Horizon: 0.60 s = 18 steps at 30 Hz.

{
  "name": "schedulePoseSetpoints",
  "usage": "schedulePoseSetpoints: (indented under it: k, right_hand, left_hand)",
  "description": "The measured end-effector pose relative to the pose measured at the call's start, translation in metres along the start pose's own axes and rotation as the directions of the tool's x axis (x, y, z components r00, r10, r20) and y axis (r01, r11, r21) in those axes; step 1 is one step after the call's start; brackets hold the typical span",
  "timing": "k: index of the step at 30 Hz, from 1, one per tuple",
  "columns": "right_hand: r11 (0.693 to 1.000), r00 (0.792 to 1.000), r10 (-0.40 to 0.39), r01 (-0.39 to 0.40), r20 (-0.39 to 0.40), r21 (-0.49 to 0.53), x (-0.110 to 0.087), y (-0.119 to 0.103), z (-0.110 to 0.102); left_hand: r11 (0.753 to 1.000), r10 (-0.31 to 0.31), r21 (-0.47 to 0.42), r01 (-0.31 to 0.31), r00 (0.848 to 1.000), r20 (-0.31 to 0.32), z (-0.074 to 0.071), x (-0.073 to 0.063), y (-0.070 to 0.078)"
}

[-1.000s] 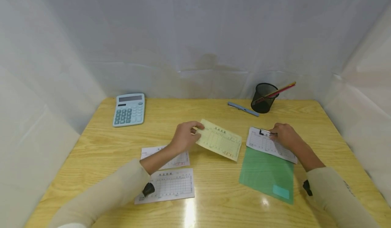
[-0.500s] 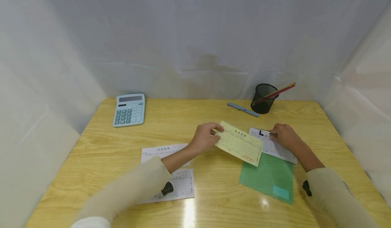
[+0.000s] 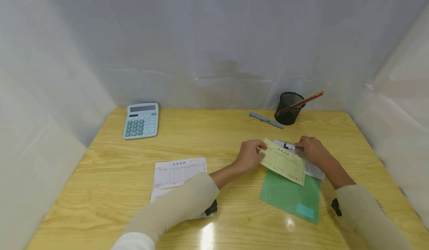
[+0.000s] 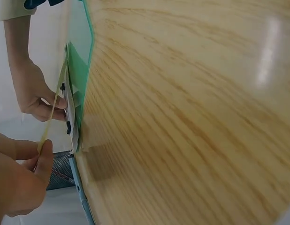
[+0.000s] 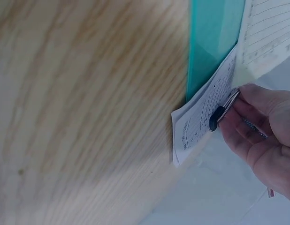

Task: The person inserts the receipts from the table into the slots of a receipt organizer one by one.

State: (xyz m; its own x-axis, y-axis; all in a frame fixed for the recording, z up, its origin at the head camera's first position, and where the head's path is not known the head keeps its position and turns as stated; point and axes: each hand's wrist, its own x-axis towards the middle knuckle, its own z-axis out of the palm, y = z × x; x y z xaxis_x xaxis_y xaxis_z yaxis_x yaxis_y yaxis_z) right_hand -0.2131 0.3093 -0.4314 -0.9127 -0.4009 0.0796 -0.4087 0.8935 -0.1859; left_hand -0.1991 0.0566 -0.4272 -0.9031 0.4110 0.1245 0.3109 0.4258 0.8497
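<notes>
My left hand (image 3: 250, 155) pinches a yellow printed form (image 3: 283, 163) by its left edge between thumb and fingers. The form is tilted and overlaps the upper part of a translucent green clipboard (image 3: 285, 196) in the head view. White printed slips (image 5: 206, 110) lie at the clipboard's top, partly hidden behind the yellow form in the head view. At its upper edge, my right hand (image 3: 313, 151) pinches the metal clip (image 5: 225, 111), which has black ends. The left wrist view shows the yellow form (image 4: 56, 98) edge-on, close over the white slips and the clip.
Two white form pads (image 3: 179, 172) lie at left front, the nearer mostly under my left sleeve. A light blue calculator (image 3: 141, 120) sits at back left. A blue pen (image 3: 266, 120) lies beside a black mesh pen cup (image 3: 289, 108) holding pencils.
My left hand has carried the yellow form rightward, from left of the clipboard to over its upper part. My right hand has stayed at the clip.
</notes>
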Motion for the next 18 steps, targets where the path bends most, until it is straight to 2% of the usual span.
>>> schedulePoseSetpoints:
  k: [6,14,18]
  right_hand:
    - [1.0,1.0,0.005,-0.005,0.011,0.002,0.001,0.0,-0.001]
    - [1.0,0.999,0.022,-0.022,0.026,-0.003,0.001,0.0,-0.001]
    - [0.999,0.999,0.035,-0.035,0.021,0.005,0.0,0.0,0.0]
  left_hand:
    - [0.999,-0.035,0.038,0.035,0.999,0.004,0.017,0.01,0.0]
    - [0.98,-0.087,0.186,0.07,0.993,0.083,0.035,0.016,0.004]
    - [0.97,-0.107,0.228,0.08,0.988,0.109,0.04,0.017,0.005]
